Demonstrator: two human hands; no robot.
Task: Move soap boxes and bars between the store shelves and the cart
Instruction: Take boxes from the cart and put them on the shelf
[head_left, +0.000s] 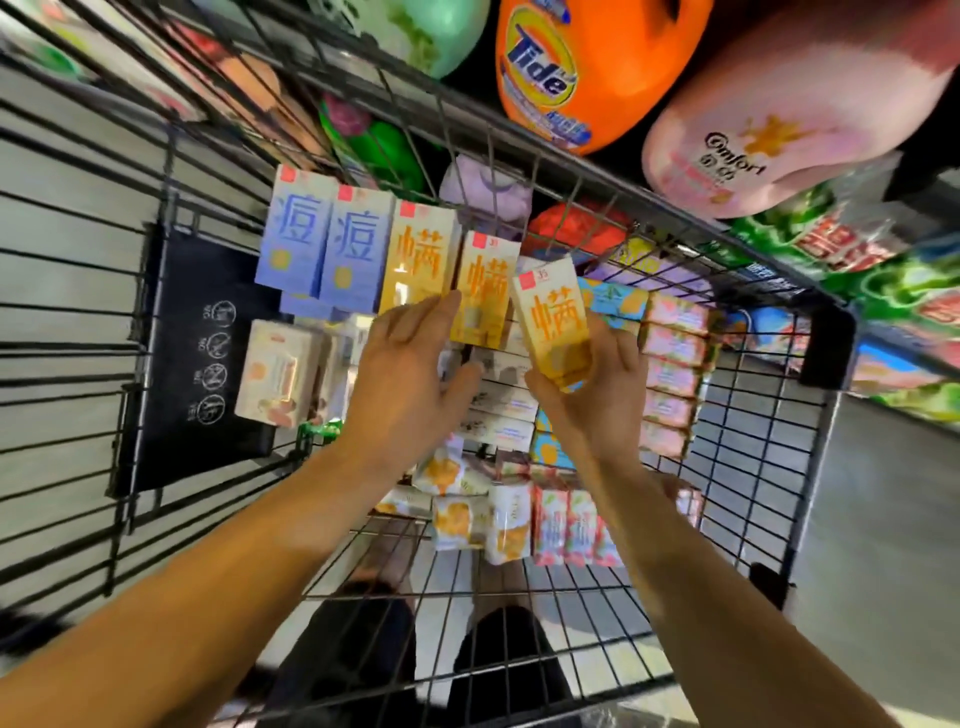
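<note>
Hands first: our right hand (587, 400) has its fingers wrapped round the bottom of a yellow soap box (556, 327), holding it upright over the cart basket. Our left hand (410, 369) is spread wide, fingers fairly straight, fingertips resting against the next yellow box (480, 291) in the row, not gripping anything as far as we can see.

That row stands along the far end of the cart (727, 519): two blue boxes (324, 244) on the left, then another yellow box (418, 260), then the one we're touching. The box in our right hand sits just beside the right end of that line.

Below the hands the basket is loaded with more soap: a pale box (278, 369) off to the left, white boxes (506, 410) stacked in the middle, a column of pink packs (672, 374) on the right, and wrapped bars (511, 519) nearer to us.

Past the cart's far rim, on the shelves, we've got an orange Tide jug (571, 67) and a pink Comfort bottle (769, 135), plus green packs (852, 244) to the right.
</note>
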